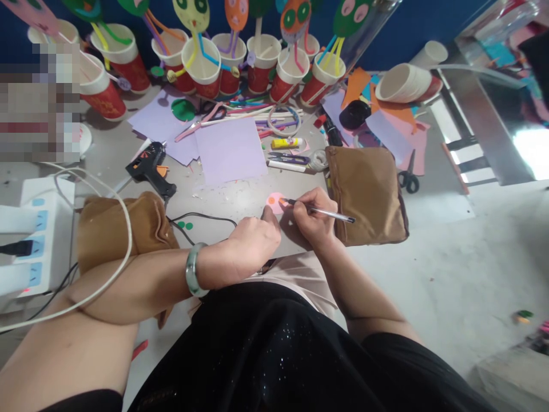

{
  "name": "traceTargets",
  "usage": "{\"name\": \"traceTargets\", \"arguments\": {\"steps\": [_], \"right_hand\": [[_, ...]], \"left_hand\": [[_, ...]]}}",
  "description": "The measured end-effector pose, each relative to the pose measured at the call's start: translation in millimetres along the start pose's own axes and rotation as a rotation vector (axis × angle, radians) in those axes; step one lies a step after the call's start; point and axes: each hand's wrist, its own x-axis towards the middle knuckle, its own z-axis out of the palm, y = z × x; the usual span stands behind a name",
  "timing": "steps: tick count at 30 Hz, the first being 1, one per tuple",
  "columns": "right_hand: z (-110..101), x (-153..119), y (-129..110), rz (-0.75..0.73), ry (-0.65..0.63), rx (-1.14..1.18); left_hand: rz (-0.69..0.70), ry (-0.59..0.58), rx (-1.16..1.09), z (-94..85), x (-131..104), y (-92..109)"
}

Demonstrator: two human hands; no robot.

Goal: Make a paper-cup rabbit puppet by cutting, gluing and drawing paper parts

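Observation:
A small pink oval [274,207] with orange dots lies on the grey table near its front edge. My right hand [315,216] is closed round a pen [332,214], its tip at the orange dot on the oval's right. From the left, my left hand [259,237] presses a fingertip on the oval's lower edge, its other fingers curled. Two green dots [185,225] lie on the table left of my left hand. Behind the oval is a sheet of purple paper [231,150].
A glue gun [152,170] with its cable and a power strip [43,234] are at the left. Brown pads [366,194] flank the work spot. Red cups [206,68] with paper faces line the back. Scissors [409,177] lie at the right, a glue stick [286,143] in the middle.

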Motion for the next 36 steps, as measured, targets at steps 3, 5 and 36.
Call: {"name": "traceTargets", "arguments": {"steps": [3, 5, 36], "right_hand": [[-0.9, -0.3, -1.9, 0.004, -0.067, -0.017], [-1.5, -0.9, -3.3, 0.001, -0.112, -0.048], [-0.3, -5.6, -4.5, -0.001, -0.253, -0.105]], "left_hand": [[-0.012, 0.002, -0.005, -0.8, -0.5, 0.2], [-0.019, 0.010, 0.001, -0.8, -0.8, 0.4], [-0.033, 0.034, -0.019, 3.5, -0.5, 0.9]]}}
